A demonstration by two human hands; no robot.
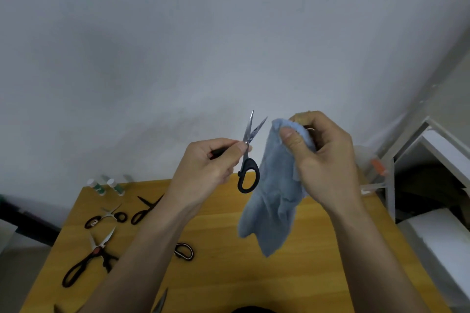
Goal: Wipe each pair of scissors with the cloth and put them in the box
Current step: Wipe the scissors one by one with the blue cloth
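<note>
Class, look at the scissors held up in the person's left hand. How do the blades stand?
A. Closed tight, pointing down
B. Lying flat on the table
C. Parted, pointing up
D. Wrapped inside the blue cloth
C: the left hand holds the scissors with the two blade tips apart and pointing up, beside the blue cloth in the right hand.

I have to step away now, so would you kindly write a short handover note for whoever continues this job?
Left hand: holds open black-handled scissors up above the table, blades apart.
Right hand: grips the blue cloth, which hangs beside the blades, not on them.
On the wooden table: several more scissors at left, including kitchen shears. No box is in view.
Done: cannot tell.
Left: wipe the held pair, box it, then the others.
</note>
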